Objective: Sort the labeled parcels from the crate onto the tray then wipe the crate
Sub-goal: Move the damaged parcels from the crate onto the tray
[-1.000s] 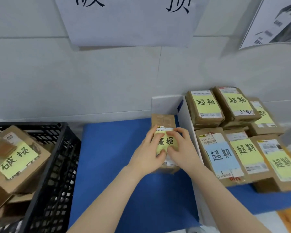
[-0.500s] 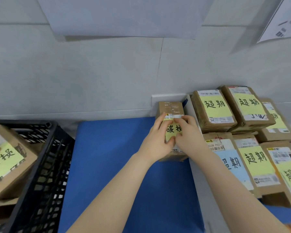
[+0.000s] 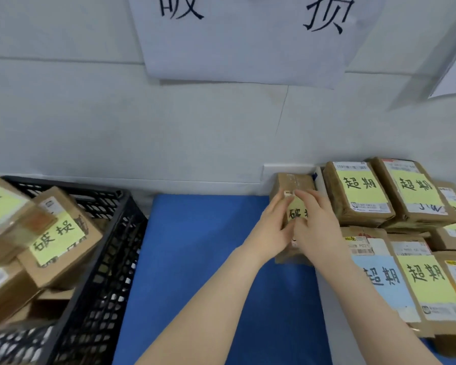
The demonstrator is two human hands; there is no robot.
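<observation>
A small brown parcel (image 3: 293, 183) with a yellow label lies on the blue tray (image 3: 195, 259) at its far right corner, against the white divider (image 3: 319, 180). My left hand (image 3: 270, 229) lies on the parcel's left side and my right hand (image 3: 317, 223) on its right side. The fingers of both are laid fairly straight over the top, and the label shows between them. The black crate (image 3: 104, 259) stands at the left and holds several brown parcels, one with a yellow label (image 3: 57, 239) facing up.
Right of the divider, several brown parcels (image 3: 359, 193) with yellow labels and one with a blue label (image 3: 385, 281) are stacked close together. A white wall with a large paper sign (image 3: 242, 38) rises right behind the tray.
Both hands have slid the small parcel away from me, along the divider to the back edge of the tray. The crate's parcels have not moved.
</observation>
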